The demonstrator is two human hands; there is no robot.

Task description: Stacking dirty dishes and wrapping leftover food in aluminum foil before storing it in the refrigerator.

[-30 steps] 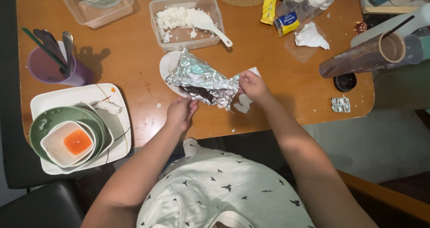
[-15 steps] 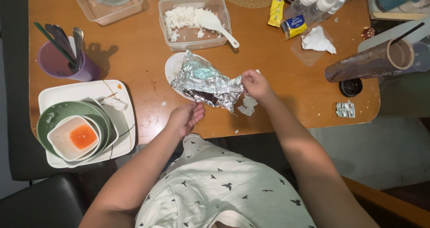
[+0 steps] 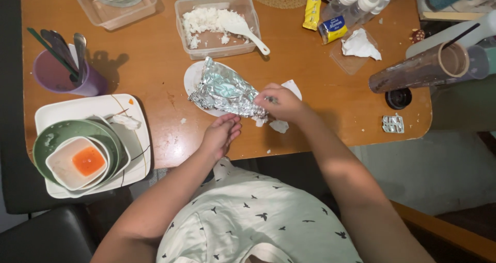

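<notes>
Foil [image 3: 223, 90] lies crumpled over a white plate [image 3: 192, 78] on the table [image 3: 155, 61], mostly closed around the food. Right hand [image 3: 279, 104] is clamped on the foil's right end, pressing it inward. Left hand [image 3: 221, 134] rests loosely open at the table edge, just below the foil, not touching it. The near edge looks not yet tucked.

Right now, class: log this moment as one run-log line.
right hand: gripping foil packet end | left hand: beside plate, on table | foil: folded closed
</notes>
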